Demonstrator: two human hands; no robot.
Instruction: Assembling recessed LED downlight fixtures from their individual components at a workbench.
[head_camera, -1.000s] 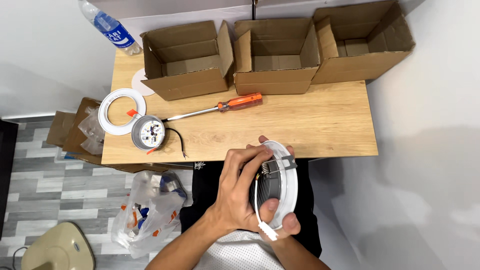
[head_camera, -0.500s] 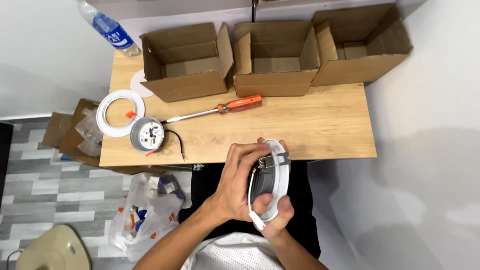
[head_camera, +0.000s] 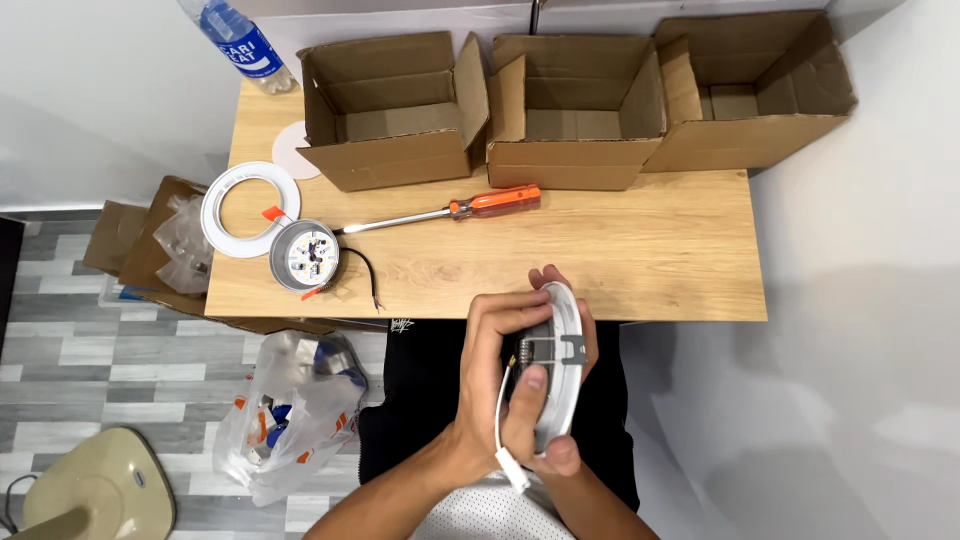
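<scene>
Both my hands hold a round white recessed light fixture (head_camera: 568, 400) on its edge, just below the near edge of the wooden table (head_camera: 640, 250). My left hand (head_camera: 487, 360) wraps over the fixture's back from the left, near a metal spring clip (head_camera: 572, 348). My right hand (head_camera: 535, 425) grips it from below, thumb on the back and fingers behind the rim. A short white lead with a plug (head_camera: 510, 465) hangs from the fixture.
On the table lie an orange-handled screwdriver (head_camera: 470, 208), a taken-apart lamp body (head_camera: 305, 255) and a white ring (head_camera: 250, 208). Three open cardboard boxes (head_camera: 395, 110) (head_camera: 575, 105) (head_camera: 750, 95) line the back edge. A bottle (head_camera: 240, 45) stands back left. A plastic bag (head_camera: 295, 415) lies on the floor.
My hands have turned the fixture more edge-on and brought it a little closer to the table edge. The things on the table have not moved.
</scene>
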